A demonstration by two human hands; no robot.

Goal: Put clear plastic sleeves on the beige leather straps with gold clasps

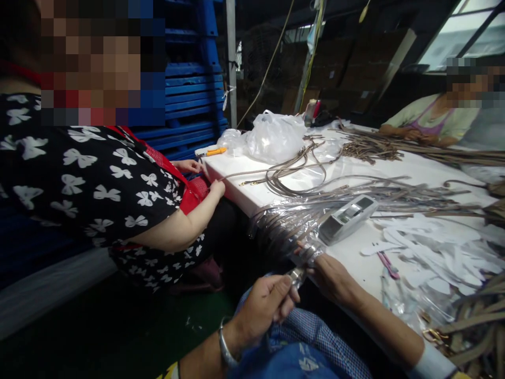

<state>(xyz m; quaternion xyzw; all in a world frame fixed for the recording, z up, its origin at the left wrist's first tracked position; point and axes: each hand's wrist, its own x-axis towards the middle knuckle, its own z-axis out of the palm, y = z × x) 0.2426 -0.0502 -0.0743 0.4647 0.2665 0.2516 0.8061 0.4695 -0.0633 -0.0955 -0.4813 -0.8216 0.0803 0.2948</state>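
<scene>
Left hand [272, 297] pinching clear plastic packet [299, 276], right hand [321, 266] closed around its crumpled upper part; packet just off near edge of worktop [349, 258], contents too blurred to tell. On worktop: pink snips [389, 265], white strips [445, 247], grey-and-clear case [347, 218] beside plastic sleeves [272, 223] with straps inside. Leftward, co-worker's body [98, 173], partly hiding blue pallets [193, 100]. Farther: bulging translucent bag [276, 137], contents unclear; bundled brown straps [371, 151].

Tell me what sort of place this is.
Probably a packing workshop or factory floor: bundled brown straps, others in clear plastic, lie on a white table, with what look like stacked blue pallets behind.
</scene>
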